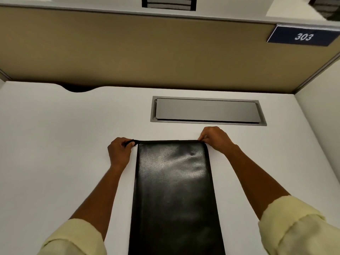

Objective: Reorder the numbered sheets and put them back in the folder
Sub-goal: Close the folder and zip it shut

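L grip: left hand point(119, 153) pinches zip pull at far-left corner of black glossy leather zip folder point(174, 196)
R grip: right hand point(214, 138) pinches far-right corner
Folder: flat on white bench point(55, 144)

folder point(174, 196) near end cut off by bottom edge, contents hidden, right fingers point(202, 138) tucked under

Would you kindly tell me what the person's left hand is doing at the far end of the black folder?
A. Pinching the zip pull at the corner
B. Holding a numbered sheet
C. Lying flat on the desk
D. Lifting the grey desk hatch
A: the left hand pinches the black zip pull at the far left corner of the black folder.
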Demonstrator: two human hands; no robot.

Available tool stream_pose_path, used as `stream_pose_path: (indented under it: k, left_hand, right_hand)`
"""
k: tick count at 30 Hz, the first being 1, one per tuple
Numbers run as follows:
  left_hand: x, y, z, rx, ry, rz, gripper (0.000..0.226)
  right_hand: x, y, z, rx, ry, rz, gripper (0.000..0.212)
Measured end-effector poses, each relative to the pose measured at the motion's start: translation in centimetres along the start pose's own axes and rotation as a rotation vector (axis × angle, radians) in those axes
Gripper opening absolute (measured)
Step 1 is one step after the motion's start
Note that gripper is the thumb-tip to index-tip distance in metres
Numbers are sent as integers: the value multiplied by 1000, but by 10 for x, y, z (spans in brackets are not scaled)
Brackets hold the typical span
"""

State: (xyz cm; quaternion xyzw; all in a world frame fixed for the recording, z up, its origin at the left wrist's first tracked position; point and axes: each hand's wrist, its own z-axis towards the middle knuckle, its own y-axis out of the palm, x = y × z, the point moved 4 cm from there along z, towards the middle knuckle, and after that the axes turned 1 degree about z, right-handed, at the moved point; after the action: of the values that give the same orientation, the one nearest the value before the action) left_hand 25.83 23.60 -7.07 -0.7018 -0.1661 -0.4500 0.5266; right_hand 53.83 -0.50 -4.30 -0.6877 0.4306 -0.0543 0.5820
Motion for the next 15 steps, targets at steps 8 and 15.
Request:
stream_pose_path:
  k: [8, 15]
  left_hand:
    - [14, 3, 2, -61, -45, 157, 6]
    - [71, 29, -8, -177, 348, 416, 49]
  right_hand:
    - [18, 4, -19, 108, 50, 116, 12]
    - [18, 9, -29, 191, 80, 200, 4]
